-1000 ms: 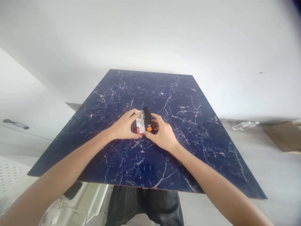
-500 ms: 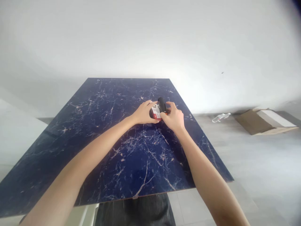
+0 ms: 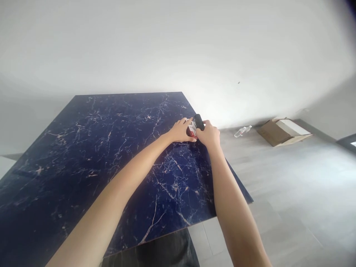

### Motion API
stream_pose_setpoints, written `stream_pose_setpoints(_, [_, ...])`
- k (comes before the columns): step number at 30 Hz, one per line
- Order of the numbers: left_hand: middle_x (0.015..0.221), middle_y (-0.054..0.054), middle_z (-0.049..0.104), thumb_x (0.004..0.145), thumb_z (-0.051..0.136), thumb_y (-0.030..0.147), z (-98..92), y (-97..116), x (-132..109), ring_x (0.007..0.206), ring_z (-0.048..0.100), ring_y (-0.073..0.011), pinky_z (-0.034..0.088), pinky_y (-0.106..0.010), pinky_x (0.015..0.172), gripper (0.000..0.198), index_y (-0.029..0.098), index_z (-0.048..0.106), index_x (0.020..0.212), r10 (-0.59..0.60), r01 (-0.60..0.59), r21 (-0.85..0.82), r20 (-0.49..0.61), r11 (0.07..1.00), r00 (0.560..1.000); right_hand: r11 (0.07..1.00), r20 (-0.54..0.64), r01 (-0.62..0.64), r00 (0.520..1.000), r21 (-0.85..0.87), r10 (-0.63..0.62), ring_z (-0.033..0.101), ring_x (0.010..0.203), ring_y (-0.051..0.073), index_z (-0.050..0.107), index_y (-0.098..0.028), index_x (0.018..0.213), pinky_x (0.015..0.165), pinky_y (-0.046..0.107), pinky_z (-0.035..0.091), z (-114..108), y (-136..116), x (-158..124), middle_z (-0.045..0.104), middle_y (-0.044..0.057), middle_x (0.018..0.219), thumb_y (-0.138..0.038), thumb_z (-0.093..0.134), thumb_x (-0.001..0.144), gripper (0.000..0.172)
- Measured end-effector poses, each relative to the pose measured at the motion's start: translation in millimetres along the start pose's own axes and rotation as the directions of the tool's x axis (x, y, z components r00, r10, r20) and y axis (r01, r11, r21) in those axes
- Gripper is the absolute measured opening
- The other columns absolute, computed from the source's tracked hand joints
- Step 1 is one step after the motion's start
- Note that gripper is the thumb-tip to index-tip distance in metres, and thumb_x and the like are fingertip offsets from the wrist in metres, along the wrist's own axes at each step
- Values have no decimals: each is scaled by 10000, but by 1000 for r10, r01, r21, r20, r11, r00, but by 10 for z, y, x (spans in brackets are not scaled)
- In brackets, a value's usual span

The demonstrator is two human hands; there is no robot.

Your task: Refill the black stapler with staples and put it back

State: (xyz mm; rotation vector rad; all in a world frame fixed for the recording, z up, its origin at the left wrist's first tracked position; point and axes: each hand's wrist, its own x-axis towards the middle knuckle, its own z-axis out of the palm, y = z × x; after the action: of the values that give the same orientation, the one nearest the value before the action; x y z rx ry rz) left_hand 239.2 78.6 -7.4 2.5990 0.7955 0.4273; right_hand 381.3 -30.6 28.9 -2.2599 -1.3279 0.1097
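Observation:
My left hand [image 3: 181, 131] and my right hand [image 3: 209, 135] meet close together near the far right edge of a dark blue marble-patterned board [image 3: 105, 155]. Between them is a small red-and-white box [image 3: 191, 130], gripped mainly by my left fingers. A black stapler [image 3: 199, 121] stands against it, with my right fingers around its lower part. Both hands partly hide these objects. I cannot tell whether they touch the board.
A crumpled plastic bottle [image 3: 242, 131] and a flattened cardboard box [image 3: 281, 132] lie on the grey tiled floor [image 3: 278, 185] to the right. A white wall rises behind the board. Dark trousers [image 3: 155, 254] show below its near edge.
The view has swung left, so the board, hands and objects sit further right and higher. The stapler's orange end, visible a second ago, is now hidden. Both hands remain on the objects.

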Motion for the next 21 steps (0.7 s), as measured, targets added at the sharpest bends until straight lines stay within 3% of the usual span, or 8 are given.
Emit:
stream_pose_setpoints(3, [1756, -233, 105, 691, 771, 792, -44, 23, -110, 1616, 111, -481, 193, -632, 1279, 1348, 192, 111, 1701, -22, 22, -40, -2, 999, 1000, 998, -87, 4, 996, 65, 2, 676, 1084, 367, 600, -161, 1333, 946, 493, 517, 28, -46, -30, 740, 193, 1183, -350, 583, 843, 526])
stream_pose_setpoints(5, [1759, -225, 99, 821, 668, 785, -76, 40, -245, 1626, 110, -447, 190, -615, 1287, 1181, 187, 144, 1694, -6, 1, -55, -93, 998, 996, 992, -247, 81, 967, 95, -55, 633, 1164, 366, 604, -150, 1329, 1009, 514, 488, 50, -106, -60, 695, 202, 1287, -352, 554, 861, 512])
stream_pose_setpoints(7, [1739, -216, 205, 959, 557, 687, -112, 52, -449, 1617, 196, -394, 216, -575, 1292, 926, 172, 248, 1663, 52, -61, -34, -226, 998, 973, 971, -384, 213, 910, 108, -157, 606, 1190, 354, 632, -155, 1288, 1057, 521, 462, 86, -208, -117, 681, 189, 1302, -327, 516, 892, 447])
stream_pose_setpoints(9, [1672, -199, 367, 1026, 510, 559, -164, 57, -729, 1566, 326, -346, 270, -536, 1283, 719, 164, 361, 1608, 131, -134, 13, -320, 991, 938, 921, -428, 367, 859, 128, -282, 601, 1179, 340, 654, -170, 1255, 1075, 520, 458, 147, -357, -221, 691, 171, 1263, -306, 501, 920, 392])
stream_pose_setpoints(12, [1540, -167, 539, 1039, 525, 439, -296, 20, -1256, 1442, 490, -318, 370, -532, 1229, 563, 177, 465, 1533, 171, -160, 62, -358, 985, 918, 811, -364, 549, 811, 202, -459, 605, 1175, 323, 674, -193, 1218, 1081, 519, 467, 296, -632, -466, 704, 147, 1222, -268, 490, 959, 326])
stream_pose_setpoints(17, [1408, -100, 658, 1020, 557, 291, -646, -299, -2108, 1318, 596, -279, 464, -517, 1155, 317, 220, 645, 1317, 48, 1, 110, -436, 994, 899, 636, -171, 688, 714, 348, -679, 646, 1033, 284, 710, -233, 946, 1012, 472, 525, 658, -1085, -863, 742, 87, 1005, -287, 457, 1033, 274])
stream_pose_setpoints(19, [1416, -99, 660, 1011, 567, 265, -775, -460, -2311, 1327, 596, -272, 469, -502, 1162, 295, 206, 659, 1286, -38, 106, 116, -481, 988, 876, 603, -132, 712, 679, 360, -722, 649, 1059, 294, 717, -226, 1014, 1019, 481, 531, 797, -1249, -941, 740, 95, 1042, -310, 483, 1030, 250])
stream_pose_setpoints(21, [1366, -112, 692, 1010, 560, 257, -853, -568, -2399, 1289, 627, -284, 501, -506, 1129, 318, 187, 643, 1309, -167, 245, 91, -507, 965, 845, 556, -107, 745, 628, 369, -771, 625, 1191, 318, 688, -199, 1212, 1077, 513, 509, 902, -1390, -974, 708, 130, 1248, -350, 520, 1023, 295])
